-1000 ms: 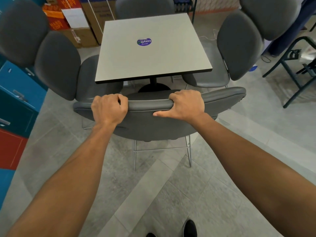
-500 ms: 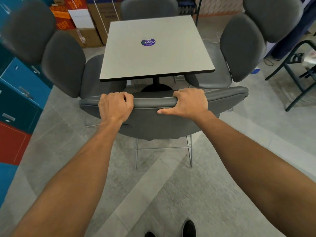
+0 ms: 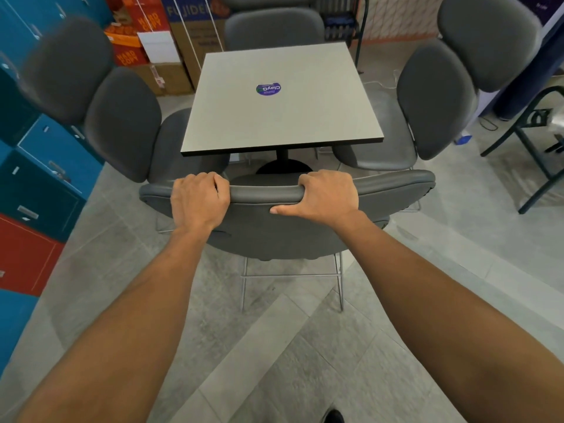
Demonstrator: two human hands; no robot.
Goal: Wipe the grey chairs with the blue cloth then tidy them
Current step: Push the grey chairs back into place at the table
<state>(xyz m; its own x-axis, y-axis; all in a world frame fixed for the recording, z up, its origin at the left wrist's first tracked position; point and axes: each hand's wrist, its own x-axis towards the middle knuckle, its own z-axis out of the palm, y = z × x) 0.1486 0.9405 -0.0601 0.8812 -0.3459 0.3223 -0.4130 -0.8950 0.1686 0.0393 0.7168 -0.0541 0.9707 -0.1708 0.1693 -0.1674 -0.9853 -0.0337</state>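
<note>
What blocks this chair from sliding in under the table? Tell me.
Nothing visible blocks it. Both hands, left hand and right hand, grip the top of the near chair backrest, directly facing the table. The table's pedestal base sits ahead under the top; the side chairs flank the gap, not fill it.

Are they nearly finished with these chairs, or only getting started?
Probably near the end. No blue cloth shows, so wiping looks over, though cleanliness can't be judged. The side chairs, left and right, and the far chair sit tucked at the table. In hand: left hand and right hand grip the near chair. Left: pushing it in.
</note>
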